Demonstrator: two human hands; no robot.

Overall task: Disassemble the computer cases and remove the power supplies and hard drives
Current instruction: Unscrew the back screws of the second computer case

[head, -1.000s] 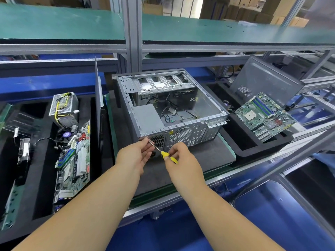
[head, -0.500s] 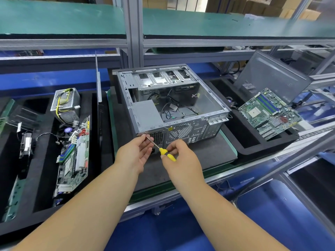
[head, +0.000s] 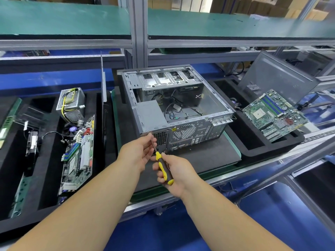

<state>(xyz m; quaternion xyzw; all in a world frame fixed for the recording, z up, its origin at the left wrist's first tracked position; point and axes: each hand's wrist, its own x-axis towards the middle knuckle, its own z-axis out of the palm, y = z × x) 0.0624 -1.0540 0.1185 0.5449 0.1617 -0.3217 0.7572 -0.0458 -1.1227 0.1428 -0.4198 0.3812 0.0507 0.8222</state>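
An open grey computer case (head: 213,104) lies on its side on a dark mat (head: 208,158), rear panel toward me. A grey power supply (head: 150,115) sits inside its near left corner, with loose cables behind it. My right hand (head: 174,171) grips a yellow and black screwdriver (head: 163,167) just in front of the case's rear left corner. My left hand (head: 139,151) pinches the screwdriver's metal shaft near its tip, close to the rear panel's top left corner. The tip itself is hidden by my fingers.
A black foam tray (head: 45,171) on the left holds a removed power supply (head: 70,104), a motherboard (head: 79,154) and small parts. A case side panel (head: 103,82) stands upright beside it. Right tray (head: 253,145) carries a motherboard (head: 273,115) and a leaning grey panel (head: 277,77).
My right hand has drawn back toward me with the screwdriver, showing more of the handle. My left hand stays by the case's rear left corner, on the shaft.
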